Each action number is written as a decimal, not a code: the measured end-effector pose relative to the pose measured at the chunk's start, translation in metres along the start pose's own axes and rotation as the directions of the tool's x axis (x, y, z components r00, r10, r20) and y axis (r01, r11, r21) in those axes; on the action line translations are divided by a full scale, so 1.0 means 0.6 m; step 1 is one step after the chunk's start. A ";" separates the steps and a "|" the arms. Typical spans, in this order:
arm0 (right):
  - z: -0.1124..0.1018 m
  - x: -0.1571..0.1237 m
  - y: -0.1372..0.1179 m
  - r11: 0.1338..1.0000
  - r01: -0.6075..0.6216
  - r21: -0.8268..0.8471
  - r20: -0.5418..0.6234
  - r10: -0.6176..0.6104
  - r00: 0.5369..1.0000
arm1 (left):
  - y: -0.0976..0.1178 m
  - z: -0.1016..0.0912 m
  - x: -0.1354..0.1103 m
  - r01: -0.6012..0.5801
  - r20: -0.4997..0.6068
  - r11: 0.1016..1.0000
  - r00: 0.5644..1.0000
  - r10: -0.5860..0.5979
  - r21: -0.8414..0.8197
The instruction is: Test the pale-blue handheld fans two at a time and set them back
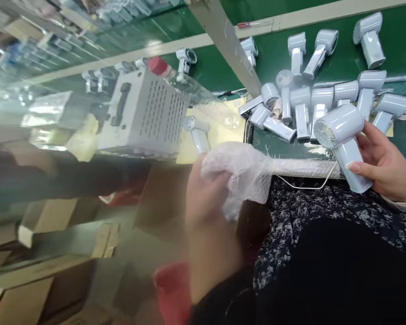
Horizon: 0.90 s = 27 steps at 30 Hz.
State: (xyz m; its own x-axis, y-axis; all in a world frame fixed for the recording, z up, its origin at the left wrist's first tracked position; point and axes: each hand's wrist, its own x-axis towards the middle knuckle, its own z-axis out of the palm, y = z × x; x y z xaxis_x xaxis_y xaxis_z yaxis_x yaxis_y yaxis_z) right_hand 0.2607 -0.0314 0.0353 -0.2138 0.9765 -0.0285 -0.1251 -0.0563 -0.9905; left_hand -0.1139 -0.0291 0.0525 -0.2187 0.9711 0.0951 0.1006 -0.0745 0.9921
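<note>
Pale-blue handheld blower [340, 128] sits grasped in my right hand [382, 164], its white cord [307, 187] trailing; my left hand [206, 198] clenches a bubble-wrap sleeve [243, 176]. Other blowers [325, 47] lie on the green bench [402, 54], and I see blurred cardboard boxes [47, 216] lower left, contents hidden

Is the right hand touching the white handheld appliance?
Touching: the head view shows the right hand wrapped around the handle of the white handheld appliance, fingers pressed against it.
</note>
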 end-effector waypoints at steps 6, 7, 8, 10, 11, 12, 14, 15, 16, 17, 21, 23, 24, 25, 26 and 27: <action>-0.024 -0.023 0.009 0.995 -0.012 -0.104 -0.154 -0.004 0.988 | -0.068 0.134 0.072 0.137 0.172 0.972 0.980 -0.105 -0.190; -0.027 -0.024 0.013 0.993 -0.008 -0.117 -0.157 -0.011 0.988 | -0.081 0.146 0.083 0.145 0.146 0.982 0.981 -0.127 -0.124; -0.028 -0.024 0.016 0.992 -0.003 -0.126 -0.153 -0.017 0.988 | -0.095 0.154 0.093 0.139 0.089 0.990 0.987 -0.135 -0.039; -0.026 -0.022 0.023 0.992 0.003 -0.124 -0.135 -0.020 0.991 | -0.118 0.163 0.105 0.081 -0.081 0.985 0.994 -0.069 0.152; -0.024 -0.020 0.025 0.993 0.004 -0.114 -0.126 -0.018 0.992 | -0.126 0.165 0.104 0.031 -0.154 0.966 0.988 0.009 0.258; -0.021 -0.017 0.027 0.995 0.003 -0.101 -0.117 -0.015 0.993 | -0.130 0.167 0.097 -0.033 -0.194 0.928 0.975 0.112 0.372; -0.015 -0.011 0.030 0.997 0.002 -0.078 -0.095 -0.009 0.995 | -0.130 0.168 0.069 -0.188 -0.158 0.785 0.927 0.341 0.591; -0.014 -0.007 0.031 0.998 0.004 -0.070 -0.085 -0.010 0.996 | -0.127 0.168 0.049 -0.267 -0.077 0.698 0.905 0.419 0.664; -0.013 -0.004 0.032 0.998 0.006 -0.067 -0.077 -0.011 0.997 | -0.121 0.166 0.028 -0.350 0.052 0.627 0.896 0.441 0.696; -0.014 -0.001 0.033 0.998 0.006 -0.065 -0.074 -0.011 0.997 | -0.115 0.163 0.007 -0.432 0.219 0.585 0.890 0.400 0.687; -0.021 0.007 0.042 0.998 -0.042 -0.047 -0.063 0.039 0.997 | -0.086 0.145 -0.037 -0.574 0.755 0.628 0.655 -0.031 0.525; -0.021 0.008 0.048 0.995 -0.082 -0.049 -0.035 0.080 0.996 | -0.074 0.141 -0.036 -0.532 0.773 0.666 0.626 -0.107 0.523; -0.018 0.007 0.050 0.994 -0.092 -0.061 -0.018 0.092 0.996 | -0.069 0.144 -0.032 -0.496 0.753 0.691 0.649 -0.106 0.526; -0.014 0.005 0.050 0.993 -0.089 -0.080 -0.001 0.089 0.996 | -0.066 0.150 -0.028 -0.453 0.723 0.717 0.683 -0.102 0.529; -0.009 0.002 0.050 0.992 -0.067 -0.109 0.010 0.068 0.998 | -0.065 0.160 -0.023 -0.405 0.684 0.741 0.723 -0.099 0.536; -0.004 -0.001 0.050 0.988 -0.025 -0.152 0.014 0.027 1.000 | -0.067 0.172 -0.018 -0.353 0.635 0.761 0.766 -0.099 0.545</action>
State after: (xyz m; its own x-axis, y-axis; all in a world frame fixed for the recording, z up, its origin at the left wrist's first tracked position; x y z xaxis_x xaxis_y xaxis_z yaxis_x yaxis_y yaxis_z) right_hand 0.2591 -0.0333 0.0056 -0.2304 0.9716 -0.0534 0.0288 -0.0481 -0.9984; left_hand -0.0155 -0.0132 0.0032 0.4390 0.8951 -0.0773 0.6824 -0.2762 0.6767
